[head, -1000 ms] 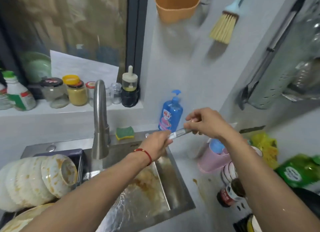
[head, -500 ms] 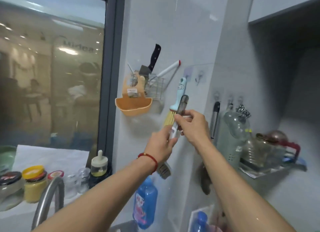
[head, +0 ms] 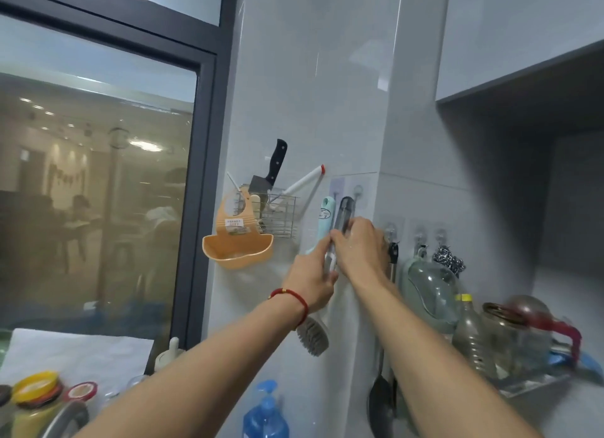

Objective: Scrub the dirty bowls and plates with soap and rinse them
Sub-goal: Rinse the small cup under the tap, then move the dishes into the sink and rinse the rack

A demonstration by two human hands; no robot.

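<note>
Both hands are raised to the tiled wall. My right hand [head: 358, 246] grips the grey, partly clear handle of a dish brush [head: 344, 213] just below a clear wall hook [head: 358, 191]. My left hand [head: 312, 279] holds the lower part of the same handle. The brush's grey bristle head [head: 313, 336] sticks out below my left wrist. A blue soap pump bottle [head: 265, 414] stands at the bottom edge. No bowls, plates or sink are in view.
A mint-handled brush [head: 325, 217] hangs just left of the held one. An orange wall caddy [head: 238, 248] and a wire rack with a black-handled knife [head: 276, 163] are further left. A ladle [head: 380, 401], glass bottles [head: 470, 333] and jars [head: 34, 395] crowd the shelf and sill.
The view swung up from the sink to the wall. Both hands carried the dish brush from over the sink up to the wall hook, turning it upright with the bristle head down.
</note>
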